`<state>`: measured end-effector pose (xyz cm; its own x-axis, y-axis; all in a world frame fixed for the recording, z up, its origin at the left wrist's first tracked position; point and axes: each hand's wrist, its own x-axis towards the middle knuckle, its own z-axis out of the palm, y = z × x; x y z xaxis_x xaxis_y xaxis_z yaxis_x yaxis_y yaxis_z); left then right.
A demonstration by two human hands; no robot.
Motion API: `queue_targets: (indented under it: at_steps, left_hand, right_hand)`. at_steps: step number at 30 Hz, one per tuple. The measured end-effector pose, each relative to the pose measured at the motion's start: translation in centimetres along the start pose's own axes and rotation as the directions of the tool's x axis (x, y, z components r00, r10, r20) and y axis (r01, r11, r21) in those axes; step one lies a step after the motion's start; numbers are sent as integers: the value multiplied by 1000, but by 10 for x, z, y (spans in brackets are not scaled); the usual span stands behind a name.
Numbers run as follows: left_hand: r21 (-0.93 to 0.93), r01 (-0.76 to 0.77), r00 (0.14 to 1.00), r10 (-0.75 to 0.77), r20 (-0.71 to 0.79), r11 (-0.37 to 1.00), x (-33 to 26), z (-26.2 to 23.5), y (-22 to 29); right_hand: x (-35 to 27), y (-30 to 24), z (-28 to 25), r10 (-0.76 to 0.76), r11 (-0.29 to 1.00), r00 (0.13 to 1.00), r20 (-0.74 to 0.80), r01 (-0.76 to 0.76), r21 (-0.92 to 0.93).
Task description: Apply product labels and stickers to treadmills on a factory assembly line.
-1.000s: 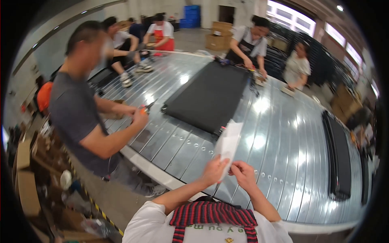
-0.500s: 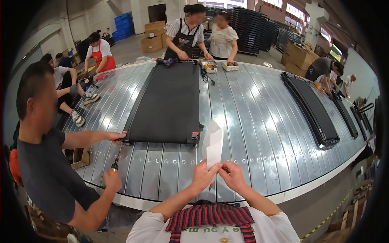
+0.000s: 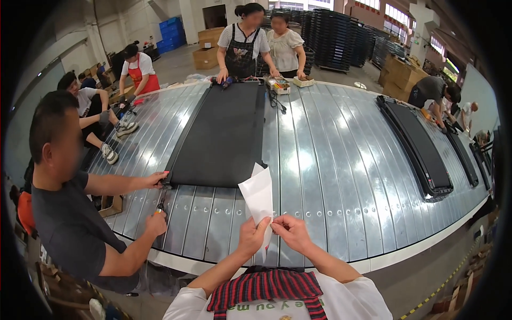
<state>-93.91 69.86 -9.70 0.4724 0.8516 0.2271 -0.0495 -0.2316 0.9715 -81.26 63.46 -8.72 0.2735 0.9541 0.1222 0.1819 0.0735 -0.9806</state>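
Right now both hands of the person meet low in the middle of the view, above the near edge of the ribbed metal bench [image 3: 341, 176]. The left hand [image 3: 252, 234] and the right hand [image 3: 290, 230] hold together a white folded sheet [image 3: 258, 194], which stands upright and points away from the person. The fingers [image 3: 262, 223] of the left hand are closed on the lower edge of the sheet, and the fingers of the right hand pinch the same edge just beside them, so the two hands almost touch.

Behind the sheet, a long black mat [image 3: 224, 133] lies flat on the bench. At the left, a co-worker in a dark shirt [image 3: 64, 224] has one hand at the near corner of this mat, and the other hand holds a small tool [image 3: 160, 205] with an orange handle. Two other people stand at the far end of the mat. A second black mat [image 3: 418, 144] lies well apart, on the right.
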Motion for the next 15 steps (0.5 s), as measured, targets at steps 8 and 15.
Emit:
queue_targets:
  at_steps: [8, 15]
  left_hand:
    - [-12, 114, 993, -114, 10, 993, 4, 3, 13]
    - [33, 77, 997, -78, 22, 996, 2, -1, 22]
  right_hand:
    - [4, 3, -7, 17, 984, 997, 69, -29, 174]
    - [3, 8, -2, -90, 995, 996, 9, 90, 47]
